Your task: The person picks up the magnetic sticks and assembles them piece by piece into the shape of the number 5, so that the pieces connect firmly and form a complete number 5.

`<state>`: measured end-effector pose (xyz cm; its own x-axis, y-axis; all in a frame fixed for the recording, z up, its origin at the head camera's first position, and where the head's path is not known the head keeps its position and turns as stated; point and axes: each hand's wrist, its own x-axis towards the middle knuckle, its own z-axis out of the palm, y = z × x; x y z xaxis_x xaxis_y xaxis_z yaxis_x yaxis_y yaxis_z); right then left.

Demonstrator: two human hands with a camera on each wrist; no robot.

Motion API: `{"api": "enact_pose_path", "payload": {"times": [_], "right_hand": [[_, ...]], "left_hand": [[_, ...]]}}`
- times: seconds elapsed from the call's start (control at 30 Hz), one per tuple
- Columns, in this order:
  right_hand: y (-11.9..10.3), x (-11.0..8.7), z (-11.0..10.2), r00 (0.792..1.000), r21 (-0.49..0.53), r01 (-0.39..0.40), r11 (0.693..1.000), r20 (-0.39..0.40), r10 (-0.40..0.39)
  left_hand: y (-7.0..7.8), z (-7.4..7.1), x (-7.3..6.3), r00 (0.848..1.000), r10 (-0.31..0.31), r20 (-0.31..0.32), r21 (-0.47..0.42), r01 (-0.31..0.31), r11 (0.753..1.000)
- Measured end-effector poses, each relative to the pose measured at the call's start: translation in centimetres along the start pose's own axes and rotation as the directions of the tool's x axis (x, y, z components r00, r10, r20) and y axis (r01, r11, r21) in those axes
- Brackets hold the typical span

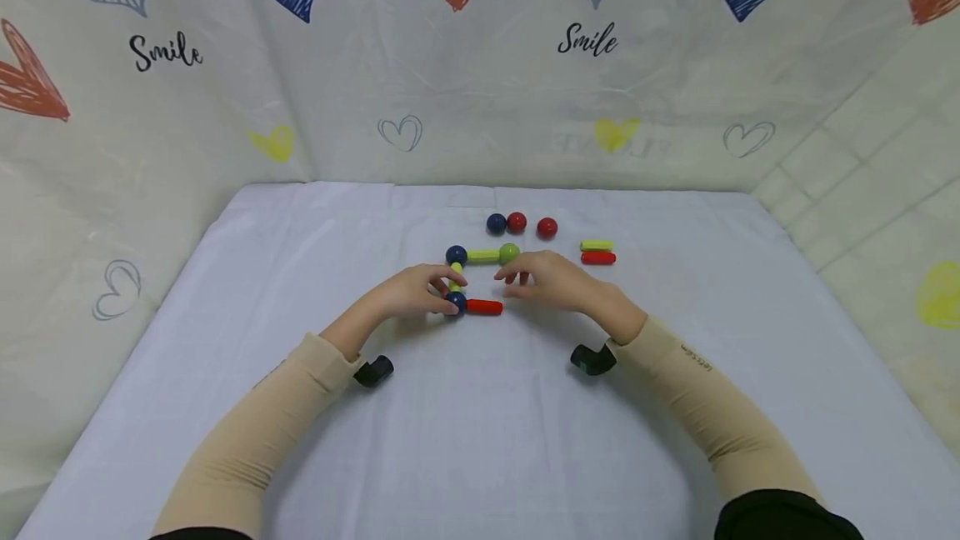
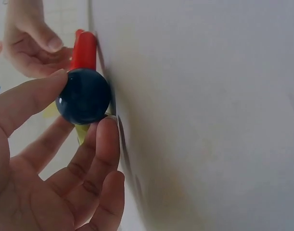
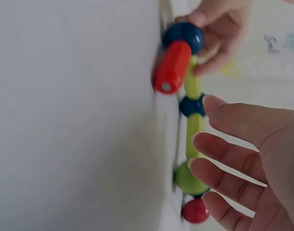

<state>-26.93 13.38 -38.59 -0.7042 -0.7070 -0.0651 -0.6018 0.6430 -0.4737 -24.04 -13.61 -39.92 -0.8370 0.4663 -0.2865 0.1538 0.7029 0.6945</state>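
Note:
My left hand [image 1: 408,290] pinches a dark blue ball [image 2: 84,96] between thumb and fingers at the near corner of a joined frame of rods and balls. From that ball a red rod [image 1: 484,307] points right, its far end free. A yellow-green rod [image 3: 192,84] links it to a second blue ball [image 1: 456,254] farther back. Another yellow-green rod [image 1: 483,256] runs from there to a light green ball [image 1: 509,252]. My right hand [image 1: 551,277] hovers just right of the frame, near the green ball, fingers loosely bent and holding nothing.
Behind the frame lie a loose blue ball [image 1: 497,224] and two red balls [image 1: 547,228]. To the right, a yellow-green rod [image 1: 597,246] lies beside a red rod [image 1: 597,258]. All rest on a white cloth [image 1: 465,440]; a printed curtain [image 1: 495,90] hangs behind.

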Motion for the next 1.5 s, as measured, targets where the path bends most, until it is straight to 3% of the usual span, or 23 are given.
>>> {"api": "enact_pose_path", "payload": {"times": [0.2,0.4,0.53,0.77,1.17,1.5], "right_hand": [[2.1,-0.2,-1.7,0.988,0.005,-0.070,0.998,-0.135,0.070],[4.5,0.0,-3.2,0.945,0.059,-0.171,0.983,-0.271,0.181],[5.6,0.5,-3.6,0.915,0.100,-0.232,0.968,-0.315,0.252],[7.0,1.5,-3.7,0.891,0.081,-0.275,0.958,-0.354,0.285],[7.2,3.8,-3.6,0.905,-0.016,-0.371,0.929,-0.230,0.357],[6.7,3.2,-3.1,0.907,0.018,-0.321,0.947,-0.283,0.313]], "left_hand": [[0.0,-0.2,-0.3,1.000,-0.010,0.011,-0.006,0.010,1.000],[0.5,-0.2,-0.6,0.999,-0.024,0.043,0.027,0.022,0.999],[1.0,-0.1,-0.6,0.999,-0.041,0.036,0.080,0.038,0.996],[1.4,0.4,-0.5,0.999,-0.053,0.000,0.156,0.052,0.986],[1.2,0.7,0.1,0.999,-0.016,0.036,0.120,0.012,0.993],[1.1,1.0,0.5,0.999,-0.007,0.031,0.113,0.004,0.994]]}}
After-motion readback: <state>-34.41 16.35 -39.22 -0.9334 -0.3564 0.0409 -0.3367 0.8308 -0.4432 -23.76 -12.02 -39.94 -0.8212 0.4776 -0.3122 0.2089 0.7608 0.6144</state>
